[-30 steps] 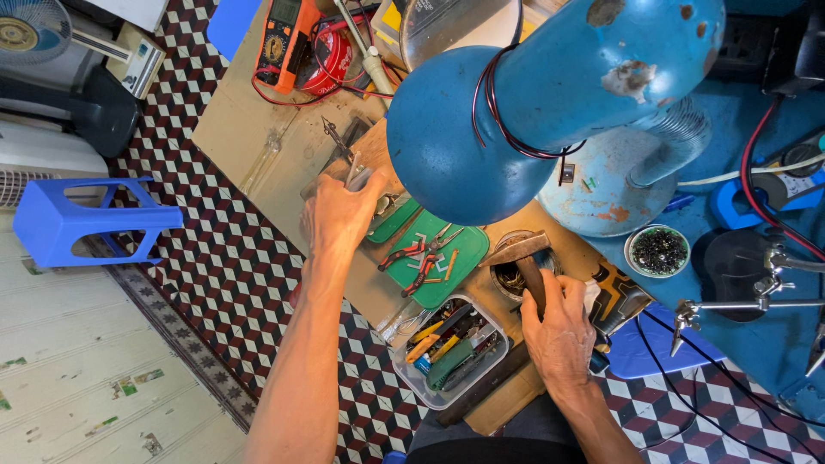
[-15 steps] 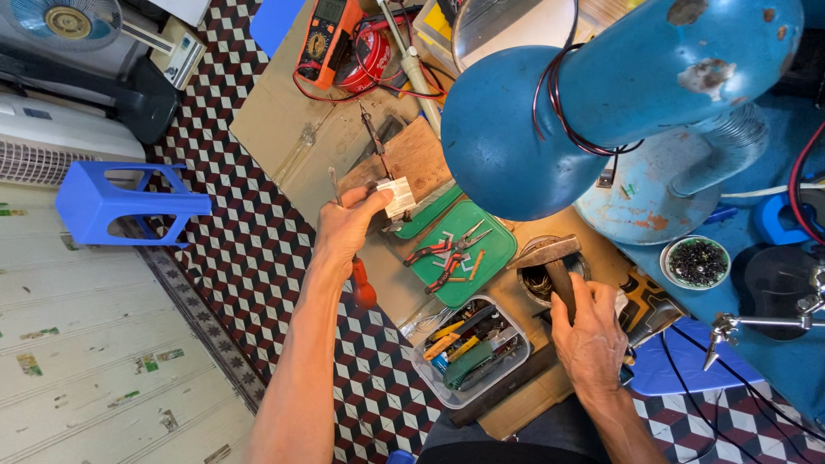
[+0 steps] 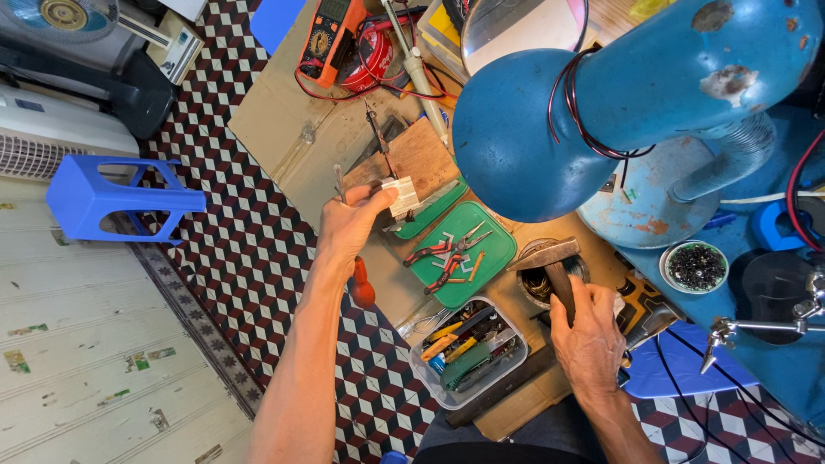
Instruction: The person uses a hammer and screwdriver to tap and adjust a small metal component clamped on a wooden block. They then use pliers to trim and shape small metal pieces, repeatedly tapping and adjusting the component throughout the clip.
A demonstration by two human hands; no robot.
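Two bare hands are at work beside one big blue lamp (image 3: pixel 550 129), whose rounded metal shade is chipped and wound with dark wire. The left hand (image 3: pixel 348 228), to the left of the lamp, has its fingers closed round one small pale ribbed block (image 3: pixel 401 196), held just above a brown wooden board (image 3: pixel 421 155); one thin metal rod (image 3: pixel 339 182) stands up behind the thumb. The right hand (image 3: pixel 589 339), below the lamp, has its fingers wrapped round the wooden handle of one hammer (image 3: pixel 550 258), whose dull steel head lies over a small round tin (image 3: pixel 537 279). Between the hands, just below the lamp shade, lie two green plastic trays: the larger (image 3: pixel 490 258) carries two red-handled pliers (image 3: pixel 438 258), the smaller (image 3: pixel 434 210) sits by the block. One clear plastic tub (image 3: pixel 468 352) of mixed tools is lower still. One orange meter (image 3: pixel 331 34) with red leads lies at the lamp's upper left on flat cardboard (image 3: pixel 284 129), and one blue plastic stool (image 3: pixel 112 202) stands far left on the chequered tile floor.
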